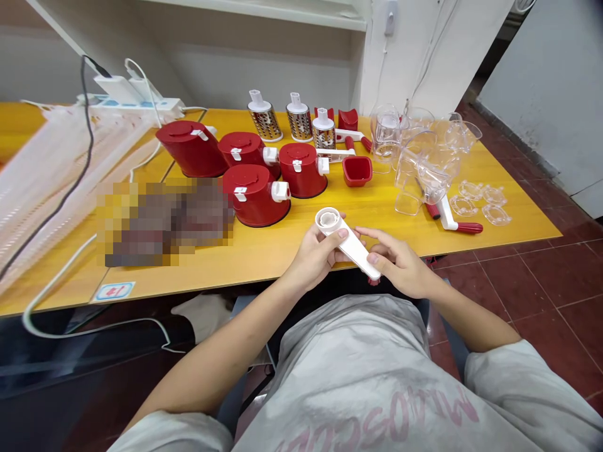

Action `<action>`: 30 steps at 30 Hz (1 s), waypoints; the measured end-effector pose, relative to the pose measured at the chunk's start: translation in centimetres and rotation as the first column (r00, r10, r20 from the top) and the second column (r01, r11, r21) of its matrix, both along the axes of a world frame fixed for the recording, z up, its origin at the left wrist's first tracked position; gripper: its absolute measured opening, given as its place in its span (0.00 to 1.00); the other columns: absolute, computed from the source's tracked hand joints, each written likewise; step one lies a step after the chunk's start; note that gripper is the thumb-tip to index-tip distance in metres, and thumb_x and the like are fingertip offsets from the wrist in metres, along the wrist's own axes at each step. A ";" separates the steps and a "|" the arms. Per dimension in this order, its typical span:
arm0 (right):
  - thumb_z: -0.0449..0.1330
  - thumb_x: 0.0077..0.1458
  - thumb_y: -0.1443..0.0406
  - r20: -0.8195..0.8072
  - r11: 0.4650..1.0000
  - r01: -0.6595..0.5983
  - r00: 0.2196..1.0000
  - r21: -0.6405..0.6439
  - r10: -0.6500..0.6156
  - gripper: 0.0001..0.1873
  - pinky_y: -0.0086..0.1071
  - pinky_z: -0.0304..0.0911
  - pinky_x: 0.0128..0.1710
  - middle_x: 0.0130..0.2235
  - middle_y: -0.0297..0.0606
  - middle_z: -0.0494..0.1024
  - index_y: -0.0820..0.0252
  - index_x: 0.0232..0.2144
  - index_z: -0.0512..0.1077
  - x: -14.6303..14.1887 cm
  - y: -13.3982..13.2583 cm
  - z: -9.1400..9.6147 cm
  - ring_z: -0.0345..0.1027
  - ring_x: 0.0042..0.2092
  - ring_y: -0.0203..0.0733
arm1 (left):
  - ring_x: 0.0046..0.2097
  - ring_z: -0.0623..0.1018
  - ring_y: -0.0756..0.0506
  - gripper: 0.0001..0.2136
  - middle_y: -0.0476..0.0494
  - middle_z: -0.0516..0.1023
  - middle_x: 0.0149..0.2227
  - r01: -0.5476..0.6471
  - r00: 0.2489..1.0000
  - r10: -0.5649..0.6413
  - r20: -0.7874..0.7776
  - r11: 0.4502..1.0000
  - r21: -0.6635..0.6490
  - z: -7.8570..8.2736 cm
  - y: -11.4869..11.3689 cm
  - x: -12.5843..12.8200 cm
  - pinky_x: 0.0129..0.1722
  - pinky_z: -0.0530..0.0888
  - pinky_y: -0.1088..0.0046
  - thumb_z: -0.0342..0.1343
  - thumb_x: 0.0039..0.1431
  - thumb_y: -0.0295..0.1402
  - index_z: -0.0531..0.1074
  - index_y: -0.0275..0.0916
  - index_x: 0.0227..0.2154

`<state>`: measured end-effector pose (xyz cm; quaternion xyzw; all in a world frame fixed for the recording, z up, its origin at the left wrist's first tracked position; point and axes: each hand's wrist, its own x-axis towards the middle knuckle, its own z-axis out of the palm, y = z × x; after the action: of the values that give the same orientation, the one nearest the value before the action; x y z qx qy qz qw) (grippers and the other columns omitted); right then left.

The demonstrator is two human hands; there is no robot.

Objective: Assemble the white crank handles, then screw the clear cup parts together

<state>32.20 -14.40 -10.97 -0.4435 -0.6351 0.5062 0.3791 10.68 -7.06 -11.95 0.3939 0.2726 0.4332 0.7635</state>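
My left hand and my right hand together hold a white crank handle just over the front edge of the yellow table. The handle has a round socket end pointing away from me, and a bit of red shows below its near end. My left thumb lies on top of the handle, fingers wrapped under it. My right hand grips the near end, index finger stretched along it. Several red grater bases stand just beyond my hands.
Three metal drum blades stand at the back. Clear plastic hoppers and small clear lids lie right, with another red-tipped white crank. A small red cup sits mid-table. A power strip and cables lie left.
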 end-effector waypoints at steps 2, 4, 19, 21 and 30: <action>0.65 0.73 0.46 -0.008 1.000 0.018 1.000 0.018 -0.018 0.42 0.29 0.69 0.36 0.35 0.30 0.80 0.56 0.79 0.61 -0.2 0.0 -0.3 0.73 0.34 0.35 | 0.43 0.91 0.38 0.40 0.43 0.89 0.42 0.003 1.000 -0.002 0.018 1.000 -0.018 0.0 0.1 0.0 0.43 0.89 0.62 0.85 0.52 0.43 0.67 0.41 0.60; 0.66 0.73 0.47 0.006 0.999 0.023 1.000 0.022 -0.023 0.45 0.28 0.67 0.35 0.34 0.29 0.80 0.56 0.81 0.57 -0.4 0.0 -0.5 0.71 0.33 0.34 | 0.45 0.92 0.36 0.41 0.41 0.90 0.44 0.006 0.999 -0.005 0.033 1.000 -0.028 0.0 0.2 0.0 0.46 0.89 0.59 0.85 0.53 0.42 0.67 0.41 0.63; 0.70 0.69 0.52 0.263 0.973 -0.140 0.961 0.184 0.089 0.62 0.40 0.78 0.48 0.39 0.34 0.83 0.55 0.87 0.36 -1.3 -0.5 -1.1 0.73 0.37 0.41 | 0.40 0.86 0.47 0.37 0.50 0.85 0.42 -0.041 0.998 0.045 0.037 0.994 -0.097 0.1 0.5 0.1 0.41 0.87 0.70 0.89 0.46 0.45 0.75 0.40 0.54; 0.70 0.70 0.54 0.272 0.974 -0.127 0.960 0.190 0.071 0.60 0.38 0.77 0.46 0.38 0.32 0.82 0.54 0.87 0.37 -1.4 -0.5 -1.3 0.70 0.35 0.39 | 0.39 0.85 0.48 0.38 0.52 0.83 0.40 -0.055 0.997 0.060 0.048 0.994 -0.092 0.0 0.4 0.0 0.39 0.86 0.72 0.89 0.45 0.44 0.75 0.40 0.54; 0.69 0.70 0.57 0.260 0.974 -0.109 0.964 0.198 0.055 0.56 0.31 0.69 0.36 0.32 0.26 0.72 0.53 0.86 0.41 -1.7 -0.4 -1.7 0.62 0.30 0.37 | 0.42 0.87 0.44 0.35 0.48 0.87 0.41 -0.010 0.998 0.014 0.056 0.998 -0.056 -0.2 0.5 -0.2 0.46 0.86 0.67 0.86 0.53 0.44 0.74 0.42 0.58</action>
<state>30.53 -14.76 -12.68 -0.4351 -0.7462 0.3906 0.3184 10.51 -6.56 -12.15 0.3586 0.2653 0.4409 0.7788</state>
